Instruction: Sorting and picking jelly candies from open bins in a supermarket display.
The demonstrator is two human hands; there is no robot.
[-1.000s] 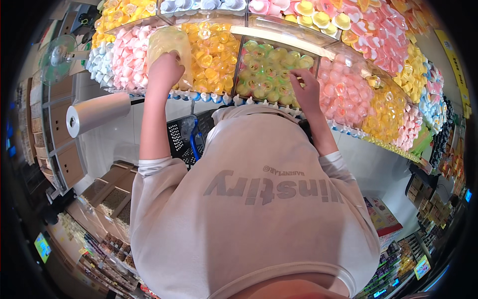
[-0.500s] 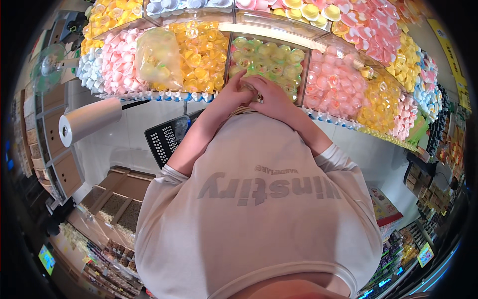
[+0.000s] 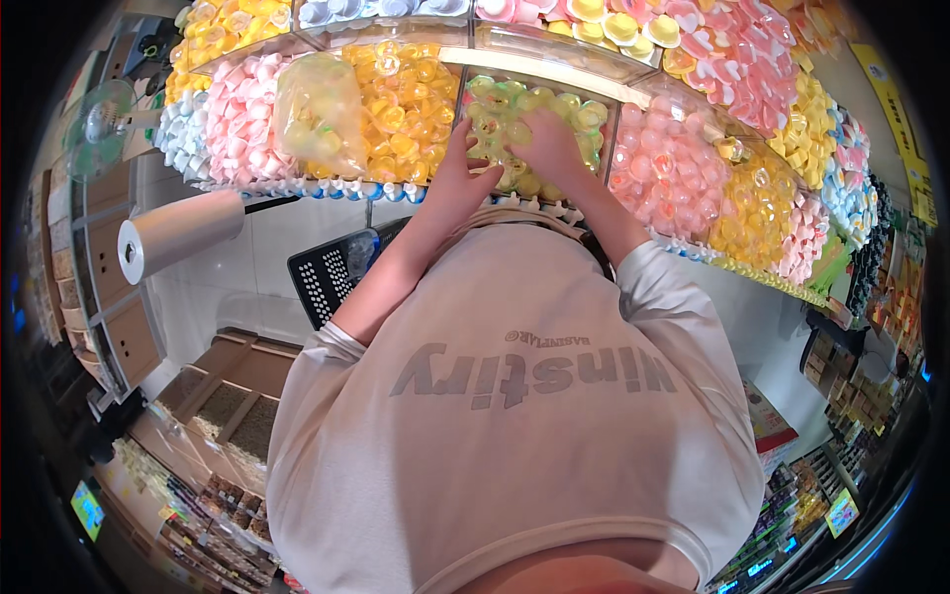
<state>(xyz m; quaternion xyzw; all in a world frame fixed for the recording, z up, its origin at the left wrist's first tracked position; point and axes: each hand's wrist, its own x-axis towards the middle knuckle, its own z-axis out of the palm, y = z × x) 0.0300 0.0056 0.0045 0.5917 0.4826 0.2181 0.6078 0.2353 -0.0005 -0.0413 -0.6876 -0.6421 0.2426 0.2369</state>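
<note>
Green, clear-domed small cups that look like jelly cups (image 3: 492, 97) fill the middle compartment of a display bin. Over its near left part is my left hand (image 3: 463, 178), its thumb and fingers apart and nothing visible between them. Farther in and to the right, my right hand (image 3: 550, 148) reaches down among the green cups. Its fingers are bent and spread, with the tips partly lost against the cups, and I make out nothing held in them.
Yellow cups (image 3: 401, 109) and a clear bag of cups (image 3: 322, 114) lie to the left, pink cups (image 3: 668, 158) to the right. Clear dividers separate the bins. A white plastic roll (image 3: 183, 236) and a black keypad device (image 3: 327, 277) are nearer, at left.
My hands were together at the near edge of the green bin. They have parted: the right moved away from me over the cups, the left stayed near and opened.
</note>
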